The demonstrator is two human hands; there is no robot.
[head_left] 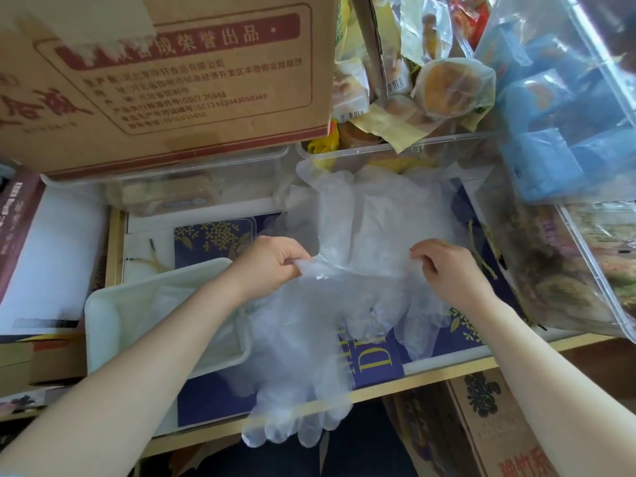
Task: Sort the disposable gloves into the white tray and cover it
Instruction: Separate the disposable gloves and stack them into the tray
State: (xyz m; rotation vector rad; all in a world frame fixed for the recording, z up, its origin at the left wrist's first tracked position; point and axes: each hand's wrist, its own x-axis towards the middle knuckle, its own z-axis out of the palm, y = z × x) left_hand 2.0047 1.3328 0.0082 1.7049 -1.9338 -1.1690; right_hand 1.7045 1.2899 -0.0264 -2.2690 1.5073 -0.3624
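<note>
Thin clear plastic gloves (344, 294) lie in a loose heap between and below the two hands, spread over a dark blue printed sheet (213, 235) on the work surface. Some reach up beyond the fingertips toward a clear plastic box (395, 146); others hang over the near wooden edge (447, 373), fingers down.

The left hand (272, 263) pinches a gathered edge of one glove between thumb and curled fingers (292, 259). The right hand (447, 266) has its fingers curled at the other side of the same film; a thumb-and-fingertip pinch appears likely, but the clear plastic makes actual contact hard to confirm.

The white tray (103, 325) sits just below the left wrist, partly under the left forearm. Faint clear film seems to lie inside it, though the count cannot be read. No cover for the tray can be picked out with certainty.

Judged step: separating and straightening one glove from the heap before placing it in the tray. Sorting appears far from finished, since most gloves remain outside the tray.

The next move calls for:
- lifting the pinched glove free without dragging its neighbours, which cling together;
- carrying it leftward, past the left fingers, and laying it flat inside the tray walls;
- keeping the overhanging gloves from sliding off the near edge.

A cardboard box (165, 74) and bagged food (451, 87) stand beyond the fingertips.
</note>
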